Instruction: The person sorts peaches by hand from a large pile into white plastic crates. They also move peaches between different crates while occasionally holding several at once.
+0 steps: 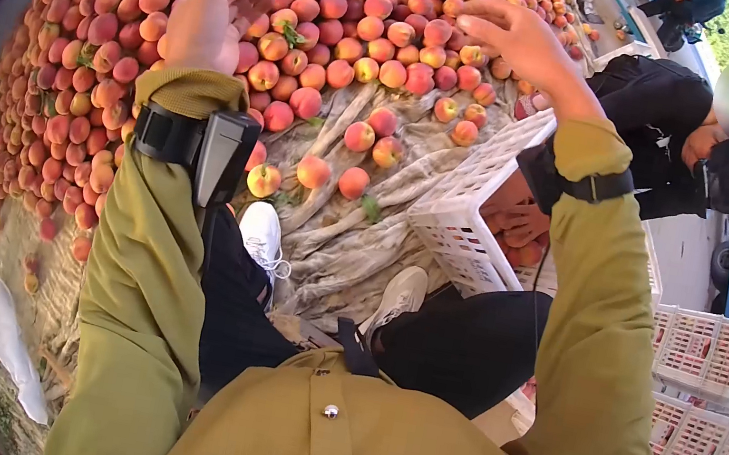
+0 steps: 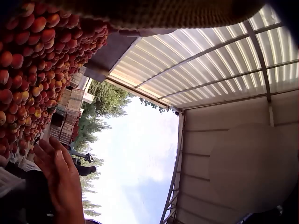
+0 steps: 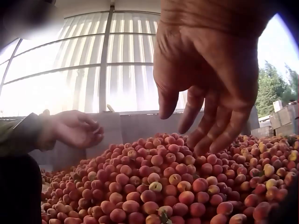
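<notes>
Peaches (image 1: pixel 333 6) lie heaped near left hand (image 1: pixel 210 17) and right hand (image 1: pixel 528 48), each grip wide.

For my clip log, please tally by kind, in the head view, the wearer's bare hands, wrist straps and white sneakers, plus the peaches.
Left hand and right hand: 2
Black wrist straps: 2
White sneakers: 2
Peaches: too many, partly hidden, to count
Total without peaches: 6

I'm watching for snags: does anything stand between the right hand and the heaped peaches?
Nothing visible does. The right hand is in front of the peaches with no object showing between them. The nearest white crate sits off to the person's right, by the right wrist, not in between.
</notes>
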`<state>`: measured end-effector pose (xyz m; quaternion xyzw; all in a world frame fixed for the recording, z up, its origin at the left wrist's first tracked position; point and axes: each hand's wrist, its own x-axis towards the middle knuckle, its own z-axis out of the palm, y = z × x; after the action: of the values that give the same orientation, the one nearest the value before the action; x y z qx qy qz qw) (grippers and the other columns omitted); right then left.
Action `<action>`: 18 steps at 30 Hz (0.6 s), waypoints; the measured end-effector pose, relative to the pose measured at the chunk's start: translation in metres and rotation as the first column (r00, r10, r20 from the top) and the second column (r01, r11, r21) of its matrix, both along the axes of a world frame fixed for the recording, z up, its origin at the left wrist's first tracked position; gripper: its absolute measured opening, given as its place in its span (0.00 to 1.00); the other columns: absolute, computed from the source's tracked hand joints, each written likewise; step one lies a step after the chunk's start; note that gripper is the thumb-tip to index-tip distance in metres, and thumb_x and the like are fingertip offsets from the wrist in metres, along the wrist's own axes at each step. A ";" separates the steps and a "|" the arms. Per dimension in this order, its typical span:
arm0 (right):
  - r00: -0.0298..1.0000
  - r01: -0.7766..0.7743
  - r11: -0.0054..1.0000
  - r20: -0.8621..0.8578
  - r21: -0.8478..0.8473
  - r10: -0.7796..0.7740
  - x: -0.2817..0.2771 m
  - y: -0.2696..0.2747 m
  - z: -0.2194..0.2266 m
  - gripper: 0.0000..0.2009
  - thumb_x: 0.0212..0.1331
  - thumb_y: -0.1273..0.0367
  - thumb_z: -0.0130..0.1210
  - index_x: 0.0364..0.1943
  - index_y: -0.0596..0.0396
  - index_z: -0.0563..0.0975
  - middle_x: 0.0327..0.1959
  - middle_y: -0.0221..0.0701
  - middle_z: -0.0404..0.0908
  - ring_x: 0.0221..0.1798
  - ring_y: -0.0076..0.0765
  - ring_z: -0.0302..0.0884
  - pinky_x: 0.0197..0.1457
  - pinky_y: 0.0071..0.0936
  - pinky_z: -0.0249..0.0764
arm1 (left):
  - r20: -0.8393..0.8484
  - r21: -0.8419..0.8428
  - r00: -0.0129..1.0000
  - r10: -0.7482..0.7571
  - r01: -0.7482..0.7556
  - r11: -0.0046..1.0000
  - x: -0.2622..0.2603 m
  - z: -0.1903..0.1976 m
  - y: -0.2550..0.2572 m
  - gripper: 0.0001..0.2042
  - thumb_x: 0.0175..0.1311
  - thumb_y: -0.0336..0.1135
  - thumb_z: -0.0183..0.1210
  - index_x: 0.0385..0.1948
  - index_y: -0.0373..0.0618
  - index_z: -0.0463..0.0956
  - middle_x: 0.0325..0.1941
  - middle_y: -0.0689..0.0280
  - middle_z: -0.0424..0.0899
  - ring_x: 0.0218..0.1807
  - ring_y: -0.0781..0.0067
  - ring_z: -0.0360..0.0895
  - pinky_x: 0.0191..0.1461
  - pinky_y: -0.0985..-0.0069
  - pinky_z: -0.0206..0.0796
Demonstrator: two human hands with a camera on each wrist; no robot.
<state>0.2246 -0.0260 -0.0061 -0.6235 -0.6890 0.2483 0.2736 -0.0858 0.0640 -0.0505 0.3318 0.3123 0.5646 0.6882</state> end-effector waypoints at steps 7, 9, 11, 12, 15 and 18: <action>0.961 0.222 0.938 -0.102 -0.267 -0.257 -0.049 0.069 -0.225 0.16 0.49 0.59 0.58 0.35 0.58 0.76 0.33 0.37 0.80 0.37 0.36 0.79 0.42 0.31 0.73 | -0.081 0.014 0.995 0.058 -0.057 0.998 -0.007 0.000 0.005 0.10 0.59 0.26 0.50 0.42 0.35 0.70 0.45 0.60 0.75 0.49 0.67 0.72 0.55 0.71 0.67; 0.943 0.306 0.917 0.211 -0.255 -0.256 -0.063 0.045 -0.271 0.14 0.50 0.60 0.55 0.36 0.56 0.76 0.37 0.41 0.79 0.43 0.45 0.77 0.46 0.40 0.72 | -0.123 0.034 0.992 0.005 -0.001 0.999 -0.007 -0.004 0.006 0.11 0.59 0.27 0.49 0.43 0.35 0.69 0.45 0.60 0.74 0.49 0.67 0.72 0.56 0.71 0.66; 0.880 0.394 0.869 0.398 -0.301 -0.261 -0.077 0.025 -0.308 0.13 0.52 0.62 0.51 0.40 0.52 0.75 0.43 0.42 0.76 0.48 0.50 0.74 0.46 0.45 0.71 | -0.135 0.036 0.991 -0.012 0.017 0.999 -0.007 -0.013 0.011 0.11 0.59 0.27 0.49 0.43 0.36 0.69 0.45 0.60 0.74 0.49 0.67 0.72 0.56 0.71 0.66; 0.847 0.461 0.831 0.433 -0.311 -0.308 -0.087 0.019 -0.325 0.13 0.53 0.63 0.50 0.42 0.49 0.74 0.45 0.41 0.74 0.48 0.51 0.73 0.45 0.46 0.71 | -0.145 0.049 0.989 -0.030 0.038 0.998 -0.007 -0.016 0.013 0.11 0.59 0.27 0.48 0.43 0.36 0.69 0.44 0.60 0.74 0.48 0.67 0.73 0.55 0.71 0.66; 0.779 0.380 0.919 0.572 -0.106 -0.256 -0.106 0.006 -0.350 0.14 0.52 0.65 0.49 0.44 0.45 0.73 0.46 0.42 0.70 0.47 0.54 0.71 0.42 0.48 0.72 | -0.176 0.040 0.983 -0.050 0.058 0.997 -0.002 -0.021 0.015 0.09 0.59 0.26 0.48 0.41 0.37 0.69 0.44 0.62 0.75 0.46 0.69 0.74 0.55 0.71 0.66; 0.715 0.419 0.908 0.620 -0.011 -0.322 -0.110 0.015 -0.367 0.12 0.50 0.66 0.51 0.41 0.45 0.73 0.41 0.41 0.70 0.41 0.53 0.73 0.40 0.45 0.73 | -0.201 0.001 0.976 -0.089 0.091 0.996 0.002 -0.026 0.014 0.07 0.59 0.26 0.48 0.39 0.38 0.70 0.42 0.63 0.75 0.46 0.71 0.74 0.54 0.71 0.67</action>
<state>0.1148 -0.0114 -0.3734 -0.8139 -0.5793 0.0269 0.0350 -0.0843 0.0778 -0.0768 0.4045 0.3616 0.4982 0.6764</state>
